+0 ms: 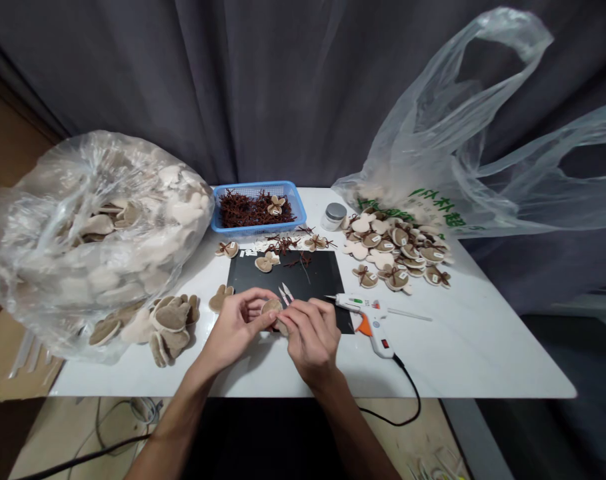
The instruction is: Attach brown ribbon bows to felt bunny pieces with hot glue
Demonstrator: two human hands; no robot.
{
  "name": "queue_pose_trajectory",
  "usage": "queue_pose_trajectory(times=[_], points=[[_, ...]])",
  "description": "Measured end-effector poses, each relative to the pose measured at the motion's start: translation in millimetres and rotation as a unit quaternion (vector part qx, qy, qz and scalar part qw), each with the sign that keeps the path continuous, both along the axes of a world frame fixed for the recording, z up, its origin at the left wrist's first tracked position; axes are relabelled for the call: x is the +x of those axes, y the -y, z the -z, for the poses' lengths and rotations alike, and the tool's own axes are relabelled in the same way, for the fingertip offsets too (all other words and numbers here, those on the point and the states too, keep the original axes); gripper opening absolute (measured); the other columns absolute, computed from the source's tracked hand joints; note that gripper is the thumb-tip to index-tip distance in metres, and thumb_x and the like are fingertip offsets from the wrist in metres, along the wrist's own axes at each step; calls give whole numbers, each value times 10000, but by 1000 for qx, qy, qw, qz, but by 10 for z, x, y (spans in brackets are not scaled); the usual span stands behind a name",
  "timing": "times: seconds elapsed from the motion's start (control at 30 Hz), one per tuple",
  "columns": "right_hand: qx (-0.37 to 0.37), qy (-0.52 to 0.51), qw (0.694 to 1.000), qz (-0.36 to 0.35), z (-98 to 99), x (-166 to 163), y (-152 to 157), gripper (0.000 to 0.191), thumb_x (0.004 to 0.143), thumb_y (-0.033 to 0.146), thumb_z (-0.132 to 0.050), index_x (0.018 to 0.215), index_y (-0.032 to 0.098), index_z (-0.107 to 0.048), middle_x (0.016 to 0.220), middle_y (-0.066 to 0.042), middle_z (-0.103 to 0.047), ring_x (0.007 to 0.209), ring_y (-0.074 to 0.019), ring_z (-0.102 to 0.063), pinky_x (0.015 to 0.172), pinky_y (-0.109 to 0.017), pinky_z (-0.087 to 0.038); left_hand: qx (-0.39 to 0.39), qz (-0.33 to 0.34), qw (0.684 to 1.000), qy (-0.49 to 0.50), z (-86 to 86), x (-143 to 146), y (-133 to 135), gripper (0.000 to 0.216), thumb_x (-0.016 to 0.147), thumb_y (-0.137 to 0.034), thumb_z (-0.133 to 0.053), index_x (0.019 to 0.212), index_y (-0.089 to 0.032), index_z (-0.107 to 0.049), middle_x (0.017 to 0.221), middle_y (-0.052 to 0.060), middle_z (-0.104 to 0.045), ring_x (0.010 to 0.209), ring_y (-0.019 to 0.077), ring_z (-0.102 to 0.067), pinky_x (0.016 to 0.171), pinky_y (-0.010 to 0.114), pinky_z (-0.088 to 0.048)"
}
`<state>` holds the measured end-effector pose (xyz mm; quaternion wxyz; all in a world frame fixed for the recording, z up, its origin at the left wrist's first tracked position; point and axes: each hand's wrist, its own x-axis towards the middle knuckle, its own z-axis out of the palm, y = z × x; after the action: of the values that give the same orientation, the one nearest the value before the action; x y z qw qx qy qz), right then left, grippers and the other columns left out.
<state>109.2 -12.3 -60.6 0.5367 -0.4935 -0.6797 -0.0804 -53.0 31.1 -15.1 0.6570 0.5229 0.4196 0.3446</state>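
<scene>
Between my two hands, over the front of a black mat [313,277], is a small brown fabric bunny-shaped piece [271,307]. My left hand [243,323] grips it from the left with thumb and fingers. The fingertips of my right hand [310,337] pinch its right side. Just beyond my fingers lie small scissors [285,293], blades pointing away. A white hot glue gun [367,313] with an orange trigger rests to the right of my right hand. Another brown piece [221,298] sits left of the mat, and one with a bow [267,261] lies on it.
A blue basket [303,217] of dark red bows stands at the back, beside a lidded jar [335,215]. Bowed pieces [395,250] are heaped at right before a plastic bag [423,160]. A large bag [97,267] of pieces fills the left. The glue gun's cord [413,393] hangs over the front edge.
</scene>
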Motion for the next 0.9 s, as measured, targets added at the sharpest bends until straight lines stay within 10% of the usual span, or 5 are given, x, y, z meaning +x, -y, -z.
queue_pose_trajectory(times=[0.33, 0.57, 0.9], points=[[-98, -125, 985, -67, -193, 93, 138, 150, 964, 81, -713, 954, 217, -774, 942, -61, -644, 829, -186, -598, 662, -305, -541, 7, -1, 1000, -25, -100, 40, 49, 353, 840, -450, -882, 983, -154, -753, 747, 29, -747, 675, 144, -677, 659, 234, -509], [-79, -10, 990, -117, -218, 159, 244, 164, 968, 116, -707, 998, 262, -775, 1073, -70, -678, 938, -203, -614, 735, -314, -563, -49, -10, 998, 29, -148, 161, 94, 410, 761, -458, -938, 945, -145, -748, 746, 44, -771, 646, 151, -688, 631, 231, -501], [-90, -123, 988, -4, -225, 200, 245, 215, 936, 160, -773, 1117, 276, -758, 978, -42, -664, 836, -204, -649, 687, -346, -575, -8, -48, 999, 7, -75, 187, 132, 306, 868, -425, -866, 947, -172, -713, 750, 16, -759, 677, 139, -686, 665, 231, -509]])
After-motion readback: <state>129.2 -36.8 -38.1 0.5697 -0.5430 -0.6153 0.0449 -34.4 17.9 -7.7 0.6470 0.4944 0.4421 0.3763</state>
